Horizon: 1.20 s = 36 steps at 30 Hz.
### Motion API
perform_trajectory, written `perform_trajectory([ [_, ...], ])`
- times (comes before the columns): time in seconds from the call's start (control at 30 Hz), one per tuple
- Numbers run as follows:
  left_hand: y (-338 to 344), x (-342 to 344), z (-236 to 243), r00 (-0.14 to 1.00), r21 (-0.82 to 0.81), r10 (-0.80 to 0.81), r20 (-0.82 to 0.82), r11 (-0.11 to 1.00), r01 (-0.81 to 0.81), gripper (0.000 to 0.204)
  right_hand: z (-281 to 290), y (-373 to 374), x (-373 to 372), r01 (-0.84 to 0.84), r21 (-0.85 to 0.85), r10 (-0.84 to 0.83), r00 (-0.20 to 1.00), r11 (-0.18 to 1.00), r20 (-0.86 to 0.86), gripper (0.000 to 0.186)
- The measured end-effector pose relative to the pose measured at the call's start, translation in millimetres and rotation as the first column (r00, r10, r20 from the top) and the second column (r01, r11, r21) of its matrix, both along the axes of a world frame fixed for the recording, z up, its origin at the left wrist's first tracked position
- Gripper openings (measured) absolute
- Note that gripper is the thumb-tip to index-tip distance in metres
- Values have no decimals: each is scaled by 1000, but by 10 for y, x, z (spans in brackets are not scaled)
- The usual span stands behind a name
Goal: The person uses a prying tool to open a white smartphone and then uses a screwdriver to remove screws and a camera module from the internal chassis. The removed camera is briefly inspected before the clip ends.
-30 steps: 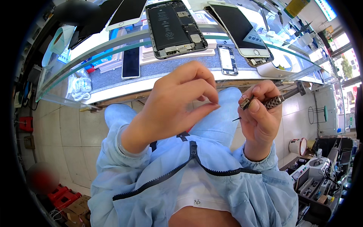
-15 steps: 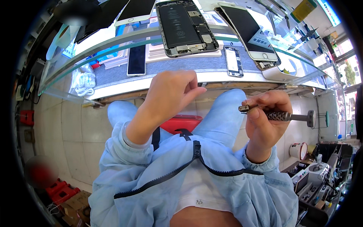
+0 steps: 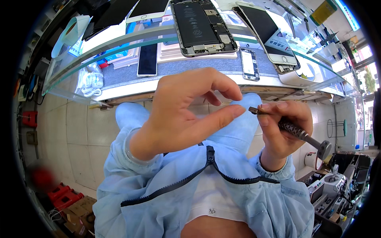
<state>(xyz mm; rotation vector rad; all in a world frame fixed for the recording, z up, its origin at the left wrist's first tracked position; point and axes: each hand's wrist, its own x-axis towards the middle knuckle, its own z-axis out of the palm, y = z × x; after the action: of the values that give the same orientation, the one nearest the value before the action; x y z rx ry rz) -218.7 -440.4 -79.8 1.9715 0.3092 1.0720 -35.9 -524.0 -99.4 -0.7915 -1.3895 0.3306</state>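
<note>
My right hand (image 3: 281, 133) is closed round a screwdriver (image 3: 310, 141) with a knurled grey metal handle; its round, flat end points down to the right. Between that hand's thumb and forefinger sits a small dark metal piece (image 3: 253, 111), too small to name. Just left of it hovers my left hand (image 3: 180, 109), thumb and forefinger apart, holding nothing. Both hands are above my lap, in front of the counter. An opened phone (image 3: 196, 29), its black battery and circuit board exposed, lies face up on the glass counter beyond them.
A white phone (image 3: 274, 43) with a lifted screen is at the counter's right. Under the glass lie a dark-screened phone (image 3: 147, 59) and a small phone part (image 3: 249, 65). The counter's glass edge (image 3: 131, 45) crosses ahead. Equipment (image 3: 331, 184) stands lower right, red cases (image 3: 65, 197) lower left.
My left hand has moved right, towards the metal piece, and its fingers have spread. The screwdriver's handle end has tilted downward in my right hand. The view has shifted slightly.
</note>
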Motion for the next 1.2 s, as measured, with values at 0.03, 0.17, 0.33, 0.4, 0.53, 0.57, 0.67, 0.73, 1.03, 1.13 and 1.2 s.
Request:
perform_trajectory([
  [0.03,-13,2,38,1000,-30,-15,14,999,15,23,22,-9,-2,30,-6,-30,998,1000,51,34],
  [0.17,-42,34,134,999,-113,-33,10,993,33,21,26,-110,81,86,-49,-67,948,995,311,36],
  [0.33,-18,50,131,997,-135,-68,-24,989,64,25,60,-108,87,65,-25,-51,929,998,366,37],
  [0.4,-13,54,123,996,-127,-86,-16,988,83,27,39,-80,58,79,8,-78,954,997,288,37],
  [0.53,-13,68,111,998,-90,-61,-24,994,58,28,-3,-18,-6,127,64,-137,973,990,187,36],
  [0.57,-20,69,114,998,-81,-52,-23,995,50,28,0,-19,-5,129,64,-140,971,990,196,36],
  [0.67,-17,67,105,999,-59,-45,-14,997,44,27,-2,-5,-22,135,78,-148,972,988,185,35],
  [0.73,-18,68,101,999,-60,-43,-7,997,43,26,-3,7,-38,140,88,-154,972,986,175,35],
  [1.03,-107,120,84,998,-144,-5,63,989,14,23,15,-83,68,95,125,-141,885,988,444,44],
  [1.13,-122,140,76,994,-156,-20,104,987,36,22,-4,-55,5,174,225,-252,888,959,385,46],
  [1.2,-137,175,85,991,-164,-28,130,985,49,21,1,-55,16,201,276,-295,885,940,360,48],
])
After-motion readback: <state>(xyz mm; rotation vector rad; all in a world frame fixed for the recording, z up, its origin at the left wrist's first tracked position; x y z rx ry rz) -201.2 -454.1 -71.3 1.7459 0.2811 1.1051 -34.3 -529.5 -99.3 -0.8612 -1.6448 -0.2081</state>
